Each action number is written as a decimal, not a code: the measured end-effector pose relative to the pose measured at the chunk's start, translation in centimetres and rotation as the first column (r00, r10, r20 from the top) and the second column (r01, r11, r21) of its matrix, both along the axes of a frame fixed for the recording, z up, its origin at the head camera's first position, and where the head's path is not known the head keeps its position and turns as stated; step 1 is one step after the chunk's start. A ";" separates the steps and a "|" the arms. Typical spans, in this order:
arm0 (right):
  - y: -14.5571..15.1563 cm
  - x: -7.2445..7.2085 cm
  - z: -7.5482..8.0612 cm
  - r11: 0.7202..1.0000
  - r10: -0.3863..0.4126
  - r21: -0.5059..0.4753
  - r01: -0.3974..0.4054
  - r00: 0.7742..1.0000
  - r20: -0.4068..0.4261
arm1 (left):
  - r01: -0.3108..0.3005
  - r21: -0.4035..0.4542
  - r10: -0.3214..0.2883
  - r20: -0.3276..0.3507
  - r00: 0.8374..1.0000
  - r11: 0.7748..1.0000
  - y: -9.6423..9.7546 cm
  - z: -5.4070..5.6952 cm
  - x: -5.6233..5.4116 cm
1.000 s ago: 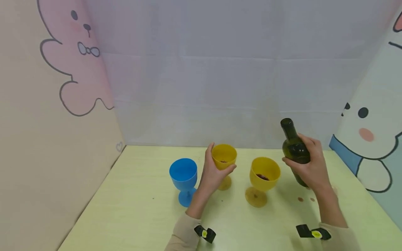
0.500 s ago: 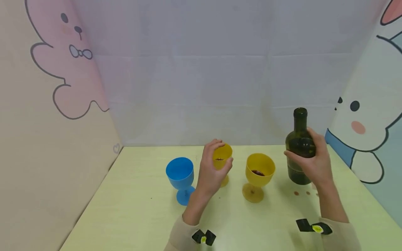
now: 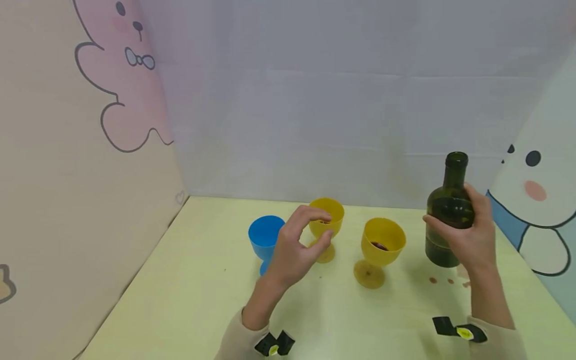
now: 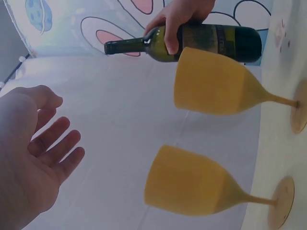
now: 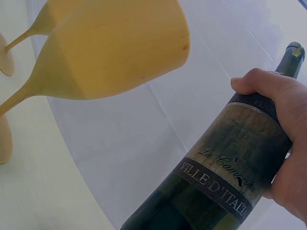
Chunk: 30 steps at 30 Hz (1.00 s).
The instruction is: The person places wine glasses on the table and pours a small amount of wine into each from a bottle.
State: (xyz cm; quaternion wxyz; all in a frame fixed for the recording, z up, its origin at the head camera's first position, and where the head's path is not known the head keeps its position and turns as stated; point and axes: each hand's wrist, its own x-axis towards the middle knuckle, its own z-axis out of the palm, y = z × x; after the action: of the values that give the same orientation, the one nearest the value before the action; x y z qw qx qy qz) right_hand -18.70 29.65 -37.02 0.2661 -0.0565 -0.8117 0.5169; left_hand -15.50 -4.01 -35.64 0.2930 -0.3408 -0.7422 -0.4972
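My left hand (image 3: pixel 292 250) is empty, its fingers loosely curved and the thumb apart from them. It hovers between the blue goblet (image 3: pixel 264 234) and the back yellow goblet (image 3: pixel 336 220); the left wrist view shows it clear of both yellow goblets. To the right stands the front yellow goblet (image 3: pixel 382 250), with a little dark liquid inside. Some dark contents also show in the back one, partly behind my fingers. My right hand (image 3: pixel 480 240) grips a dark green wine bottle (image 3: pixel 451 205) round its body, neck up. A label shows on the bottle (image 5: pixel 225 163) in the right wrist view.
Dark reddish drops (image 3: pixel 433 280) lie on the pale yellow-green table (image 3: pixel 189 300) below the bottle. A white-grey cloth wall (image 3: pixel 288 110) rises behind the table. Cartoon-printed panels (image 3: pixel 139 95) border both sides.
My left hand has let go of the back yellow goblet and drawn back left, toward me. The bottle has gone from tilted left to upright in my right hand.
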 end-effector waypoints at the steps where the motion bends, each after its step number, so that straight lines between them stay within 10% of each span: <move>1: 0.0 0.0 0.0 1.000 -0.005 -0.003 0.005 1.000 -0.003 | -0.004 -0.013 0.004 -0.023 1.000 1.000 -0.5 0.2 -0.1; 7: -0.3 0.1 0.2 1.000 -0.001 0.003 0.001 1.000 -0.019 | -0.112 -0.065 0.112 -0.005 0.994 0.992 -5.0 0.3 -0.4; 14: -0.3 0.6 0.5 1.000 -0.023 0.007 0.023 1.000 -0.005 | -0.227 -0.093 0.244 0.257 0.935 0.969 -10.0 -1.1 -1.0; 30: 0.2 0.7 0.5 0.999 -0.040 0.011 0.041 0.999 -0.010 | -0.015 -0.048 0.040 0.570 0.821 0.999 -12.7 -4.6 -2.7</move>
State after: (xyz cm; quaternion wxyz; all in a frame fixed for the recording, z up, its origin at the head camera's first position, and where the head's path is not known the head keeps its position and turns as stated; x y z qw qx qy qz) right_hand -18.04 29.89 -36.56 0.2806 -0.0690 -0.8119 0.5073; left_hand -18.24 -16.71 -40.23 0.0576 -0.1717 -0.8108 -0.5566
